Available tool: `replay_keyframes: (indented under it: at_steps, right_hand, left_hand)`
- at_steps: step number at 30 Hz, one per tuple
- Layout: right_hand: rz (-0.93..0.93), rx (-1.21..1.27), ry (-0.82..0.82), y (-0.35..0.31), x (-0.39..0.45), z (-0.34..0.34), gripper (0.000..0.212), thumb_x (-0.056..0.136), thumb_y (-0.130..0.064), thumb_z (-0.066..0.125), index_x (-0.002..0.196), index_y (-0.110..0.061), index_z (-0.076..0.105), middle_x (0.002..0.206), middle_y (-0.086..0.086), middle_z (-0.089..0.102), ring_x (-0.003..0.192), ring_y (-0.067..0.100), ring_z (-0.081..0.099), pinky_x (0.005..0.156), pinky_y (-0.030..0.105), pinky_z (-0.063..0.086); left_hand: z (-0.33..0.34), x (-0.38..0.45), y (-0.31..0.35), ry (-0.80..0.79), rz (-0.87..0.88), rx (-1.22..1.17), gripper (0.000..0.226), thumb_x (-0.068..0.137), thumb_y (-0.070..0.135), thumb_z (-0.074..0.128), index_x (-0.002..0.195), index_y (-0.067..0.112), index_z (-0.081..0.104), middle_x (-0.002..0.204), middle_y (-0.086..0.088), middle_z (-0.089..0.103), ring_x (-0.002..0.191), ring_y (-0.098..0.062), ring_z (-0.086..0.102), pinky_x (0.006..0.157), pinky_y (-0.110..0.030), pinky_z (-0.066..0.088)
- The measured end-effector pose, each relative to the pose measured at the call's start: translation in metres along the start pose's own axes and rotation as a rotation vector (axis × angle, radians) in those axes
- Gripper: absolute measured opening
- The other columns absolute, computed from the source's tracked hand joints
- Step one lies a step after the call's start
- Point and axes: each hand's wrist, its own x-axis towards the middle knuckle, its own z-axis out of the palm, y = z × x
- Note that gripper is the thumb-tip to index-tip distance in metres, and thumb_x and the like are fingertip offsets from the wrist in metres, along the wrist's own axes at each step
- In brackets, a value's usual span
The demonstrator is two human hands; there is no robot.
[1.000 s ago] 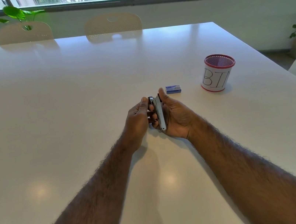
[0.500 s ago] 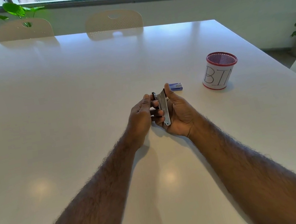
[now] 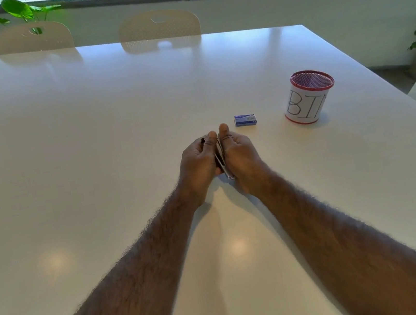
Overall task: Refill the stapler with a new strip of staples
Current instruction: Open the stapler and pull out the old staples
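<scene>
Both hands, left (image 3: pixel 198 163) and right (image 3: pixel 239 156), just squeezed closer round the stapler (image 3: pixel 220 161). I'd guess I'm prying it open; staple box (image 3: pixel 245 119) sits untouched on the desk (image 3: pixel 91 148)

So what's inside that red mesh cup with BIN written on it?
Only the inner wall of the red mesh cup shows; its bottom is hidden by its rim, so contents cannot be told.

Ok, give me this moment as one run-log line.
both hands hold stapler | left hand and right hand pressed close around it | staple box on table, untouched | bin right of box
</scene>
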Motion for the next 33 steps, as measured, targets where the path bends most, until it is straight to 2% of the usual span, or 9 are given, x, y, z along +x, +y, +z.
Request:
replay_keyframes:
  at_steps: [3, 6, 11, 14, 19, 23, 27, 31, 33]
  right_hand:
    - [-0.097, -0.202, 0.082, 0.003, -0.001, 0.005, 0.055, 0.095, -0.055, 0.044, 0.096, -0.003, 0.063, 0.093, 0.024, 0.069, 0.091, 0.035, 0.07, 0.08, 0.055, 0.058]
    - [-0.207, -0.319, 0.191, 0.004, -0.002, 0.008, 0.049, 0.094, -0.055, 0.047, 0.083, -0.01, 0.065, 0.079, 0.01, 0.071, 0.076, 0.022, 0.069, 0.074, 0.048, 0.059]
    - [-0.306, -0.263, 0.344, 0.011, -0.004, 0.017, 0.041, 0.092, -0.054, 0.052, 0.075, -0.019, 0.066, 0.07, -0.007, 0.072, 0.067, 0.003, 0.068, 0.062, 0.024, 0.056]
    - [-0.317, -0.195, 0.333, 0.013, -0.002, 0.02, 0.035, 0.091, -0.051, 0.055, 0.077, -0.02, 0.065, 0.076, -0.006, 0.074, 0.075, 0.005, 0.07, 0.071, 0.028, 0.058]
    - [-0.347, -0.143, 0.397, 0.017, -0.001, 0.023, 0.032, 0.094, -0.044, 0.057, 0.079, -0.017, 0.065, 0.075, -0.001, 0.072, 0.076, 0.012, 0.07, 0.075, 0.038, 0.06]
    - [-0.371, -0.107, 0.428, 0.012, -0.003, 0.025, 0.033, 0.094, -0.042, 0.057, 0.08, -0.013, 0.063, 0.072, -0.001, 0.068, 0.07, 0.011, 0.068, 0.072, 0.038, 0.06]
    - [-0.419, -0.095, 0.468, 0.005, -0.001, 0.028, 0.035, 0.094, -0.043, 0.055, 0.082, -0.01, 0.06, 0.068, -0.004, 0.063, 0.063, 0.006, 0.063, 0.068, 0.035, 0.059]
    - [-0.393, -0.025, 0.422, 0.005, -0.002, 0.028, 0.033, 0.095, -0.042, 0.055, 0.078, -0.013, 0.057, 0.071, 0.005, 0.062, 0.065, 0.014, 0.062, 0.072, 0.047, 0.059]
    - [-0.401, -0.032, 0.402, 0.002, -0.003, 0.028, 0.036, 0.093, -0.045, 0.056, 0.077, -0.013, 0.056, 0.072, 0.01, 0.061, 0.065, 0.019, 0.062, 0.07, 0.047, 0.059]
  left_hand:
    - [0.007, -0.002, -0.005, 0.072, -0.073, -0.159, 0.036, 0.099, 0.036, 0.049, 0.093, 0.01, 0.073, 0.088, -0.011, 0.075, 0.086, -0.023, 0.073, 0.076, -0.037, 0.058]
    - [0.016, -0.006, -0.002, 0.114, -0.115, -0.455, 0.028, 0.098, 0.027, 0.053, 0.095, 0.007, 0.074, 0.096, -0.013, 0.075, 0.097, -0.021, 0.07, 0.083, -0.031, 0.055]
    - [0.025, -0.01, -0.003, 0.121, -0.143, -0.562, 0.04, 0.097, 0.03, 0.052, 0.117, -0.003, 0.064, 0.115, -0.021, 0.066, 0.114, -0.03, 0.063, 0.101, -0.041, 0.046]
    - [0.026, -0.01, -0.002, 0.096, -0.218, -0.663, 0.043, 0.099, 0.031, 0.048, 0.123, -0.002, 0.06, 0.114, -0.016, 0.065, 0.11, -0.024, 0.062, 0.101, -0.037, 0.045]
    - [0.026, -0.008, -0.005, 0.143, -0.226, -0.674, 0.03, 0.098, 0.027, 0.053, 0.104, 0.002, 0.069, 0.103, -0.014, 0.071, 0.1, -0.024, 0.068, 0.09, -0.036, 0.05]
    - [0.024, -0.004, -0.002, 0.167, -0.279, -0.744, 0.031, 0.098, 0.032, 0.052, 0.098, 0.005, 0.068, 0.094, -0.01, 0.073, 0.09, -0.022, 0.071, 0.079, -0.034, 0.055]
    - [0.021, 0.002, 0.003, 0.226, -0.351, -0.803, 0.033, 0.099, 0.037, 0.048, 0.104, 0.008, 0.061, 0.114, -0.012, 0.069, 0.096, -0.025, 0.07, 0.083, -0.037, 0.057]
    - [0.021, 0.004, 0.005, 0.23, -0.363, -0.774, 0.035, 0.098, 0.038, 0.05, 0.108, 0.007, 0.061, 0.099, -0.01, 0.074, 0.087, -0.022, 0.073, 0.075, -0.034, 0.061]
    - [0.016, 0.006, 0.007, 0.213, -0.389, -0.776, 0.041, 0.098, 0.04, 0.048, 0.117, 0.006, 0.059, 0.105, -0.012, 0.073, 0.09, -0.024, 0.073, 0.075, -0.036, 0.061]
